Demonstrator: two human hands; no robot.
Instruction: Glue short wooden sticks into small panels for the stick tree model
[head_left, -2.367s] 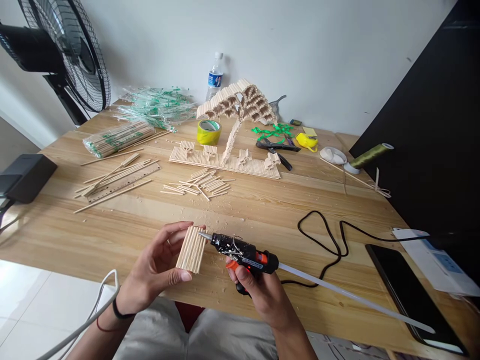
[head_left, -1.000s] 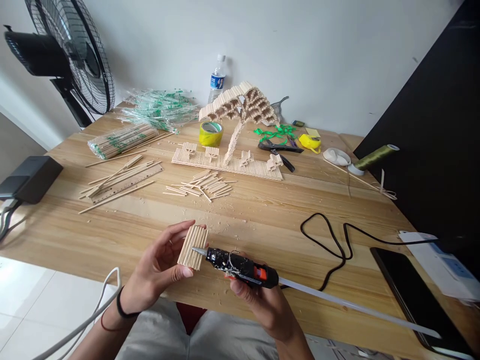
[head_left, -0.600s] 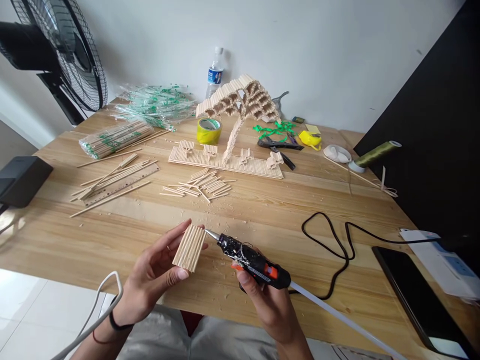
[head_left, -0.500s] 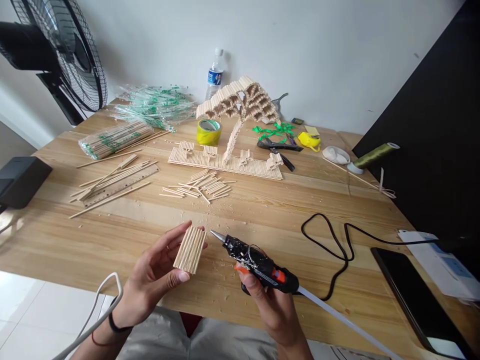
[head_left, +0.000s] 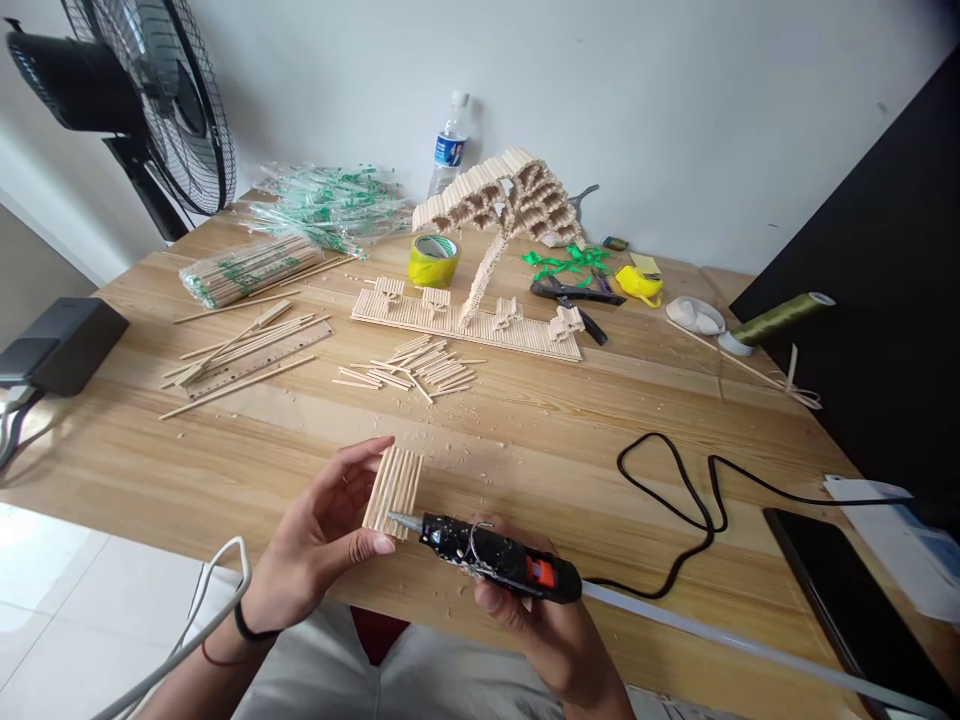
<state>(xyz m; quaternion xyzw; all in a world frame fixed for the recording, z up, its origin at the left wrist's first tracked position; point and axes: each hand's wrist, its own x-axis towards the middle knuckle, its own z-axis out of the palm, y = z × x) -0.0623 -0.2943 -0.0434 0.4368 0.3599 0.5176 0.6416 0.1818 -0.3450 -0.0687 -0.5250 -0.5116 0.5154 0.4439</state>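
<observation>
Between the thumb and fingers of my left hand (head_left: 319,545) is a small panel of short wooden sticks (head_left: 397,480) laid side by side, tilted up toward me. My right hand (head_left: 536,620) is wrapped round a black hot glue gun (head_left: 487,555) with an orange part. Its metal nozzle points left and appears to touch the panel's lower face. A long white glue stick (head_left: 697,635) juts from the gun's back end. Beyond my hands lies a pile of short cut sticks (head_left: 420,368), and behind it stands a tree-like stick model (head_left: 487,270) on a flat stick base.
A ruler (head_left: 259,362) and long sticks lie at left, near bagged sticks (head_left: 251,270). Yellow tape (head_left: 433,262), a water bottle (head_left: 450,145) and a utility knife (head_left: 577,292) stand or lie farther back. The black cord (head_left: 705,520) loops at right beside a phone (head_left: 840,600).
The glue gun's nozzle has moved left and down, from beside the panel onto its face. The gun has turned more level. The whole view has shifted slightly.
</observation>
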